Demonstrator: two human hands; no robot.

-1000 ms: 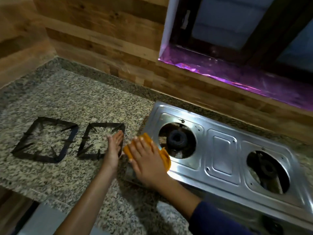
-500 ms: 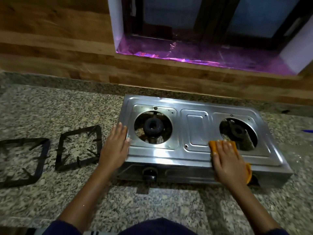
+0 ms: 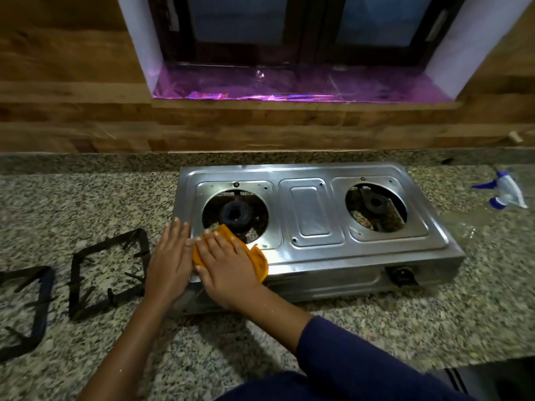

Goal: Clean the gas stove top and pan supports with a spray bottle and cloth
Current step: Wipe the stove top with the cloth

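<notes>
We press our right hand (image 3: 228, 261) flat, fingers spread, on a folded orange cloth (image 3: 257, 260) at the front left corner of the two-burner stainless steel gas stove (image 3: 312, 224), just in front of its left burner opening (image 3: 235, 214). Our left hand (image 3: 170, 260) lies open beside it, palm down, fingers together, on the stove's left edge; neither grip is closed around anything. The stove stands toward the back of the speckled granite worktop (image 3: 434, 322), its right burner opening (image 3: 375, 205) uncovered. Two square black metal pan supports lie flat on the worktop left of the stove: the nearer one (image 3: 108, 273) just beside our left hand, the other (image 3: 27, 311) at the worktop's left edge. A clear spray bottle with a blue-and-white trigger head (image 3: 505, 193) lies on its side near the worktop's right edge, well apart from the stove.
</notes>
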